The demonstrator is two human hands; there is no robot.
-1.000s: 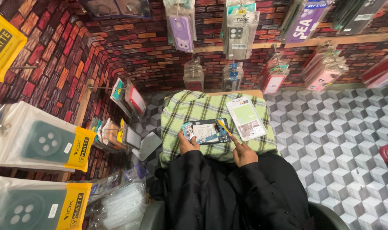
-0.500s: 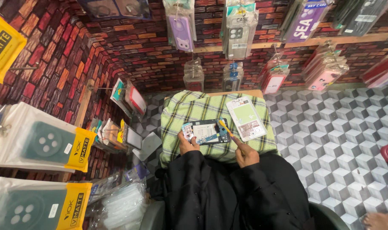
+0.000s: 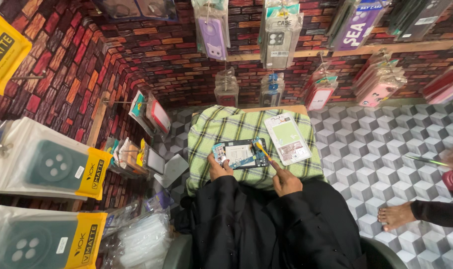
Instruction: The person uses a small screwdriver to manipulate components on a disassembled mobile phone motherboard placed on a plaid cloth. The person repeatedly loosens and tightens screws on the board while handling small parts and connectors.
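A: What hangs at the far left?

B: Phone cases in clear packets with yellow cards [image 3: 47,167] on pegs against the red brick-pattern wall [image 3: 82,74]; the lowest packet is cut off by the frame edge.

A: And the left hand [image 3: 217,168]?

B: It curls around the left end of the opened smartphone with its circuit board showing [image 3: 240,153], thumb on top; the other fingers are hidden underneath. The phone lies flat on the green-and-yellow checked cloth [image 3: 226,127] covering a small table.

A: The right hand [image 3: 285,180]?

B: Pinched shut on a thin yellow-handled tool [image 3: 263,151], whose tip rests on the phone's right part. The tip itself is too small to make out.

A: Beside that?

B: A pale green rectangular back panel [image 3: 287,138] lies just right of the phone, apart from it.

A: The far right?

B: Another person's bare foot [image 3: 396,215] on the grey cube-pattern floor [image 3: 381,149], with a dark sleeve running off the frame, and a blurred hand at the edge.
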